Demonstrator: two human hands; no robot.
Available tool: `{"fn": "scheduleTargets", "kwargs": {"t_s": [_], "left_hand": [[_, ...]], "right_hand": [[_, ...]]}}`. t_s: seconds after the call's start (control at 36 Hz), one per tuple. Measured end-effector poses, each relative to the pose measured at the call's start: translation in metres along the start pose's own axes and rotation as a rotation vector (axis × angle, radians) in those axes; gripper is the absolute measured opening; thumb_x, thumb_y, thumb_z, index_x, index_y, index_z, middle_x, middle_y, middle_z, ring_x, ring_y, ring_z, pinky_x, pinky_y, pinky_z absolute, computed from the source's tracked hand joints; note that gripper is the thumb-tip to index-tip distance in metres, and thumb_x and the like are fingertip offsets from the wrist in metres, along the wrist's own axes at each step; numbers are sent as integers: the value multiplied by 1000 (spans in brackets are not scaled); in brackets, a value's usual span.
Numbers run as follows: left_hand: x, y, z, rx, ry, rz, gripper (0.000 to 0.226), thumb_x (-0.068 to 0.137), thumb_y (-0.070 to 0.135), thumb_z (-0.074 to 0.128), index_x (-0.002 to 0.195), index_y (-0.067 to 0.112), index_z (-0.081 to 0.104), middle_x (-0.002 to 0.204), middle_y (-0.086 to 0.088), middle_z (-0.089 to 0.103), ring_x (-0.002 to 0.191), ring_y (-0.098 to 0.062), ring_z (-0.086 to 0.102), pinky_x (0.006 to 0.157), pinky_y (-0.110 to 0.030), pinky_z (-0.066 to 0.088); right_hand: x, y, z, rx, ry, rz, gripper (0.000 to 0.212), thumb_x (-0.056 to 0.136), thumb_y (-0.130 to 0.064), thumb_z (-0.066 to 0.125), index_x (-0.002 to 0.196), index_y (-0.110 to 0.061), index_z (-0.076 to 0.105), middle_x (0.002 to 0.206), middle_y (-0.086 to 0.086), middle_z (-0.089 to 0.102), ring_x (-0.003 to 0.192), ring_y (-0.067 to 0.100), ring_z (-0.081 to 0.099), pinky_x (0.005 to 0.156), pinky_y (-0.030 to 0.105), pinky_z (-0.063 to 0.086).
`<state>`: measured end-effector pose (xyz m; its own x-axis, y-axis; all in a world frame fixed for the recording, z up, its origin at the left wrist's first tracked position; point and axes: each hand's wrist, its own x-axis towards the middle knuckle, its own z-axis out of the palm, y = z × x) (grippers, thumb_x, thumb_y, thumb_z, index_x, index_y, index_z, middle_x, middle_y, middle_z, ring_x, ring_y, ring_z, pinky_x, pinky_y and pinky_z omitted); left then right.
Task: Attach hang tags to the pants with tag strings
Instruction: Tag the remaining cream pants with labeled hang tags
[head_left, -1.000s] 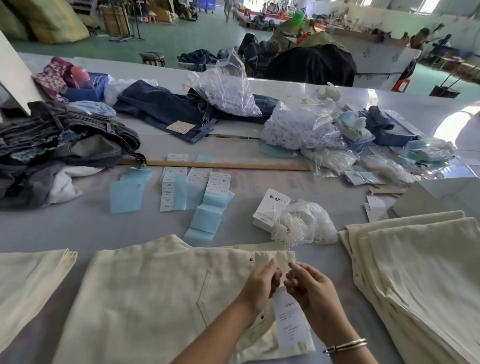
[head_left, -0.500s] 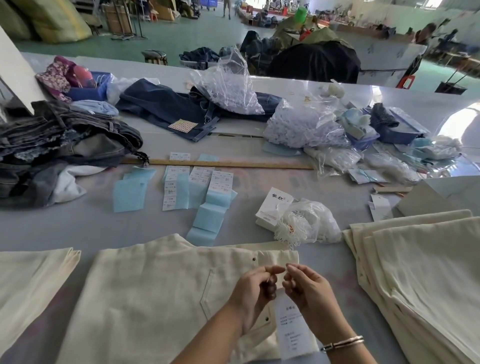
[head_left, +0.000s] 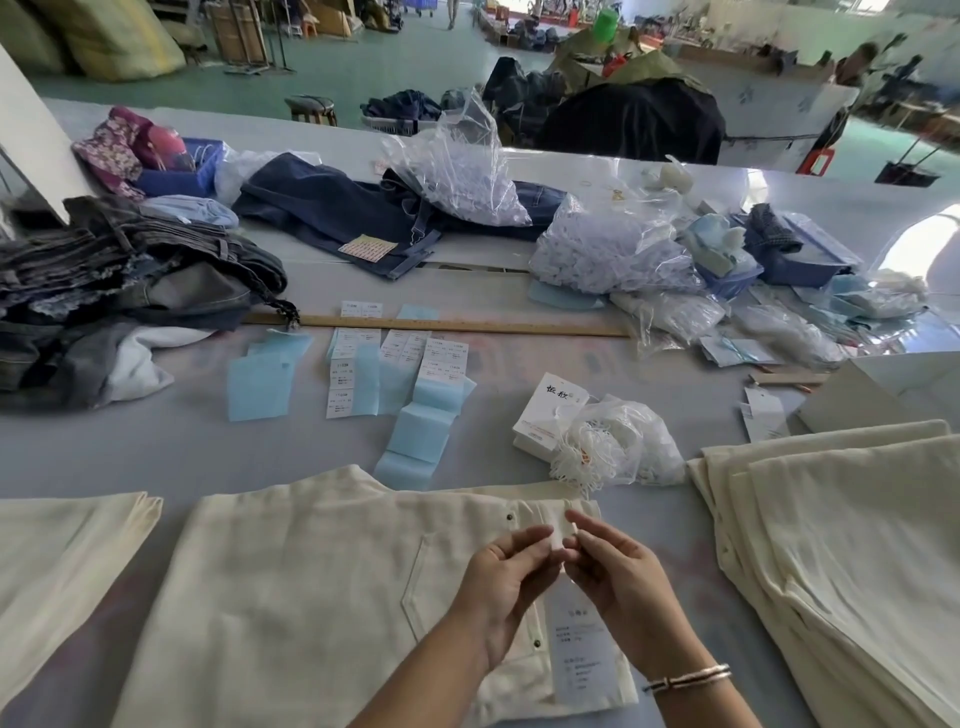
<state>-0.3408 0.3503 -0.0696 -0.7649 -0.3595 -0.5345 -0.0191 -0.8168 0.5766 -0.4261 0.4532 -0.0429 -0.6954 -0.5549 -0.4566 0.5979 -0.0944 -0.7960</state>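
Pants (head_left: 311, 597): cream pair lying flat at 6 o'clock on the table (head_left: 156, 441).
Hang tag (head_left: 584, 654): resting under the wrists.
Left hand (head_left: 501, 577): grip pinching something small, likely the tag string.
Right hand (head_left: 618, 577): grip pinching likewise.
Tip: keeping the string taut near the waistband should help.

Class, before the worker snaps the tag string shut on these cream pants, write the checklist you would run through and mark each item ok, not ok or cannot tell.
1. Cream pants lie flat with the waistband toward the far side: ok.
2. Both hands are at the waistband corner, left hand and right hand with fingertips close together: ok.
3. Hang tag is in place, lying on the pants below the hands: ok.
4. Tag string passes through the tag hole and the belt loop: cannot tell, the string is too thin to see.
5. Spare strings within reach in the bag of strings: ok.
6. Next pants ready on the stack of pants to the right: ok.
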Motion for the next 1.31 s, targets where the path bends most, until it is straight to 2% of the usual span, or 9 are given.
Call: {"fn": "scheduleTargets", "kwargs": {"t_s": [0.11, 0.28, 0.42, 0.53, 0.67, 0.78, 0.94, 1.17, 1.31], "left_hand": [[18, -9, -21, 446, 108, 77, 15, 93, 4, 57, 97, 15, 67, 87, -2, 68, 76, -9, 60, 66, -16, 49], [43, -28, -44, 881, 180, 0, 19, 93, 7, 51, 90, 22, 61, 93, -1, 63, 78, -13, 55, 71, -23, 44], [57, -30, -36, 1150, 184, 38, 23, 93, 18, 51, 112, 21, 63, 112, 1, 66, 104, -17, 62, 89, -25, 49], [65, -29, -27, 1194, 123, 52, 25, 93, 24, 54, 114, 17, 66, 112, 0, 67, 105, -16, 62, 90, -24, 48], [61, -39, -14, 1115, -12, 139, 2, 88, 23, 65, 89, 21, 66, 89, 5, 66, 84, -9, 60, 81, -21, 49], [48, -60, -11, 1038, -85, 207, 14, 86, 22, 69, 76, 29, 61, 76, 11, 64, 69, 2, 58, 69, -13, 49], [43, -79, -11, 817, -73, -1, 25, 97, 17, 52, 80, 11, 70, 77, -3, 69, 73, -15, 64, 76, -32, 54], [54, -85, -9, 1024, -143, -36, 32, 98, 23, 46, 95, 7, 73, 96, -10, 73, 86, -17, 65, 83, -33, 54], [54, -87, -10, 1204, -194, 50, 26, 96, 25, 50, 94, 10, 71, 90, -6, 69, 83, -13, 60, 83, -29, 50]], "right_hand": [[8, 0, -12, -58, 80, -1, 21, 89, 5, 55, 102, -3, 69, 73, 14, 67, 63, 20, 66, 60, 24, 58], [22, 1, -48, -257, 232, 45, 22, 90, 8, 53, 104, -4, 65, 73, 12, 65, 53, 18, 58, 47, 20, 51], [20, 14, -69, -308, 282, 56, 20, 91, 6, 52, 100, -5, 66, 73, 12, 65, 59, 20, 60, 52, 22, 52], [20, 22, -74, -269, 291, 46, 20, 92, 7, 51, 96, -3, 67, 76, 17, 64, 60, 22, 63, 54, 22, 56], [20, 27, -73, -364, 318, -3, 26, 92, 9, 45, 90, -1, 69, 78, 17, 62, 45, 16, 55, 45, 22, 50], [16, 33, -76, -268, 340, 10, 33, 89, 17, 34, 85, 8, 66, 66, 19, 61, 51, 24, 62, 49, 24, 55], [12, 48, -91, -248, 378, 17, 16, 93, 5, 51, 88, 8, 65, 68, 17, 58, 62, 28, 60, 52, 23, 55], [23, 52, -91, -934, 444, 21, 14, 83, -27, 71, 75, -16, 70, 58, 0, 70, 59, 15, 67, 64, 28, 54], [41, 51, -83, -1391, 328, 7, 13, 84, -32, 64, 81, -21, 72, 85, -1, 68, 85, 16, 61, 70, 23, 39]]}}
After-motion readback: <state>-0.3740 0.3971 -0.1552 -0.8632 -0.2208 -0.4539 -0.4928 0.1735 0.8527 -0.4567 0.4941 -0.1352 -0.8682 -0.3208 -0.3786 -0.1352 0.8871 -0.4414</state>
